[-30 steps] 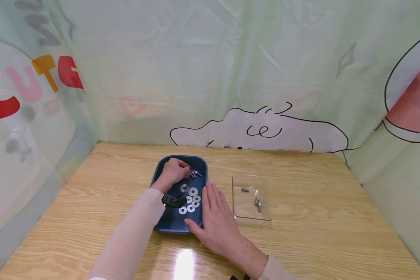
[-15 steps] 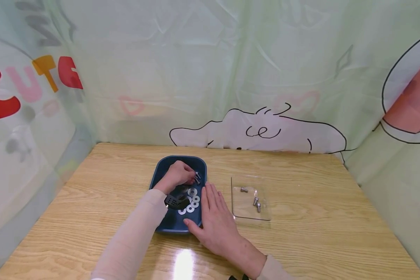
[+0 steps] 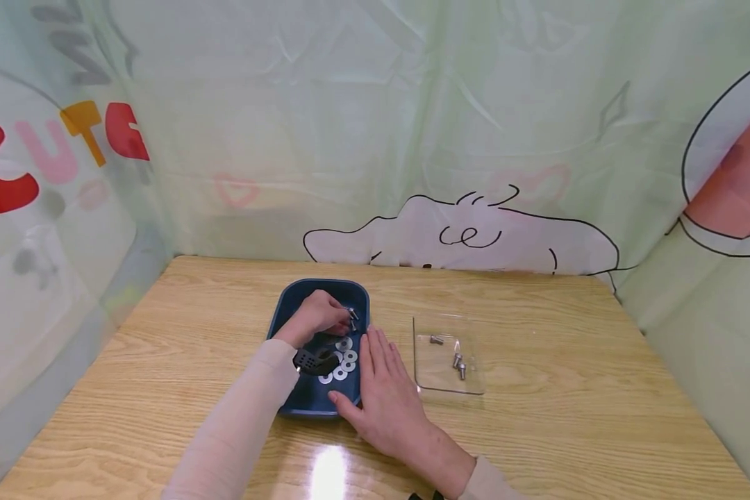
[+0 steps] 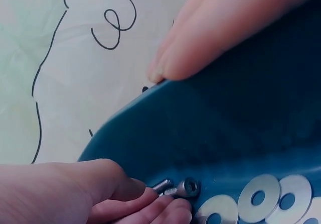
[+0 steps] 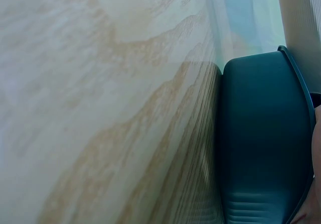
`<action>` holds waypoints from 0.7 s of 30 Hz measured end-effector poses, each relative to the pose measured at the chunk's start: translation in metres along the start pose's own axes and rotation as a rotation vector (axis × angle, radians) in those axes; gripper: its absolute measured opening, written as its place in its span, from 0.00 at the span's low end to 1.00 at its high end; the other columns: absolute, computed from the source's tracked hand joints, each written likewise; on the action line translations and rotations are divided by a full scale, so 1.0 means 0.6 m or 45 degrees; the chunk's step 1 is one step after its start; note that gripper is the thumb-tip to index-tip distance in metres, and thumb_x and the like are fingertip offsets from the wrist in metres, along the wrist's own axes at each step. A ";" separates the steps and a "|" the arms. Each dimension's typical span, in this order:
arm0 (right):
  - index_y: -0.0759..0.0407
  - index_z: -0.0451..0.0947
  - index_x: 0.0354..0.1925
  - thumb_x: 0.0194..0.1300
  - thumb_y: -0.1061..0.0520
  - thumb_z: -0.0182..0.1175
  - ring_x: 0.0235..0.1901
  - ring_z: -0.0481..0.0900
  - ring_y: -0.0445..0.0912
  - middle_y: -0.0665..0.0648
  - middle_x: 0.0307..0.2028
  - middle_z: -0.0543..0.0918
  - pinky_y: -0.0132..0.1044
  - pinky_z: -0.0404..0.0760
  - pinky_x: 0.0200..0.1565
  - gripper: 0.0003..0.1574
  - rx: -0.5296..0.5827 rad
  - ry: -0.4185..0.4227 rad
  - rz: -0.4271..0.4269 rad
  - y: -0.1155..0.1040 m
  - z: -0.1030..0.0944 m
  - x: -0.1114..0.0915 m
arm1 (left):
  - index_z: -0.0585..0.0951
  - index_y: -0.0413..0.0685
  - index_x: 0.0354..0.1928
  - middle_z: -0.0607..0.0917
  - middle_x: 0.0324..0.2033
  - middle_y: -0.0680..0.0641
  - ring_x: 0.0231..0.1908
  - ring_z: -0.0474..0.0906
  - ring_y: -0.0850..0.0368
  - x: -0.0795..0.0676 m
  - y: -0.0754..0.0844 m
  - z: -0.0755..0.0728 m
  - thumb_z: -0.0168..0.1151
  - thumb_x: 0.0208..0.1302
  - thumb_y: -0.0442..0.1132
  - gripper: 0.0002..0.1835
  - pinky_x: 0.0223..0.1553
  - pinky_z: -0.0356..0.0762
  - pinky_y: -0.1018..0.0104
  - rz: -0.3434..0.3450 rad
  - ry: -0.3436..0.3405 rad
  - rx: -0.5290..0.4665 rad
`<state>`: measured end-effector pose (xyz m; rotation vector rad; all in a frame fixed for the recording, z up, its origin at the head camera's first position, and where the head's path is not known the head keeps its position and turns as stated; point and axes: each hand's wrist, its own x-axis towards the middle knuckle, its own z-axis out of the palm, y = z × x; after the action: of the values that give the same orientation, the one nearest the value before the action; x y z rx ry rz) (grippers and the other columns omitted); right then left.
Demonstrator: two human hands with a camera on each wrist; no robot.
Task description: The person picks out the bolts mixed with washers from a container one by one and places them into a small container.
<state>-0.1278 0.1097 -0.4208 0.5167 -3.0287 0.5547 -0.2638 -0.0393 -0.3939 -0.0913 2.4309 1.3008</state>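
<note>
Head view showed the left grip (image 3: pixel 320 316) down inside the far half of the blue tray (image 3: pixel 312 403), thumb and fingers bent close together at the bolts (image 4: pixel 189 187); whether they pinched one or merely touched it could not be told; the right grip (image 3: pixel 387 399) lay with fingers straight along the tray's right wall, thumb by its near end, grasping nothing, presumably to keep the tray from sliding; the bolts sat towards the tray's far right, perhaps grouped apart from the washers (image 4: pixel 273 196) so each kind could be picked out easily; two bolts showed beside the left fingertips, any others being hidden; at least six washers lay flat nearer the tray's middle, partly covered by a black wrist-worn device (image 3: pixel 307 360); right of the tray, on the worktop (image 3: pixel 550 389), stood one clear dish (image 3: pixel 450 390) with three more bolts (image 3: pixel 457 360) lying in it; behind the tray hung a printed sheet (image 3: pixel 287 139).
</note>
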 end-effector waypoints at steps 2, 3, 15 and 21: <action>0.65 0.45 0.77 0.67 0.24 0.46 0.79 0.38 0.54 0.62 0.79 0.41 0.52 0.45 0.78 0.61 0.001 0.003 -0.006 0.000 0.000 0.000 | 0.87 0.37 0.45 0.89 0.32 0.44 0.32 0.88 0.56 0.001 0.001 0.003 0.60 0.69 0.38 0.12 0.55 0.83 0.56 0.011 -0.025 -0.005; 0.65 0.46 0.77 0.67 0.24 0.46 0.79 0.38 0.54 0.62 0.79 0.41 0.52 0.45 0.78 0.61 0.002 0.006 -0.009 0.000 0.000 0.000 | 0.87 0.38 0.45 0.89 0.31 0.44 0.32 0.88 0.55 0.002 0.001 0.005 0.60 0.69 0.38 0.12 0.55 0.83 0.56 0.016 -0.035 -0.006; 0.65 0.46 0.77 0.67 0.25 0.47 0.79 0.38 0.54 0.62 0.79 0.41 0.53 0.45 0.78 0.61 0.013 0.009 -0.002 -0.001 0.001 0.000 | 0.87 0.41 0.44 0.89 0.33 0.45 0.32 0.86 0.55 0.003 -0.001 0.015 0.64 0.67 0.38 0.10 0.52 0.84 0.56 0.045 -0.057 0.015; 0.65 0.46 0.77 0.67 0.25 0.47 0.79 0.38 0.54 0.61 0.79 0.42 0.53 0.45 0.78 0.60 0.003 0.012 -0.010 -0.002 0.001 0.000 | 0.87 0.42 0.44 0.89 0.35 0.45 0.33 0.87 0.56 0.003 -0.005 0.017 0.67 0.64 0.39 0.10 0.51 0.85 0.56 0.062 -0.053 -0.014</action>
<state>-0.1273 0.1085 -0.4209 0.5242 -3.0162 0.5587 -0.2619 -0.0325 -0.4019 -0.0083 2.4050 1.3240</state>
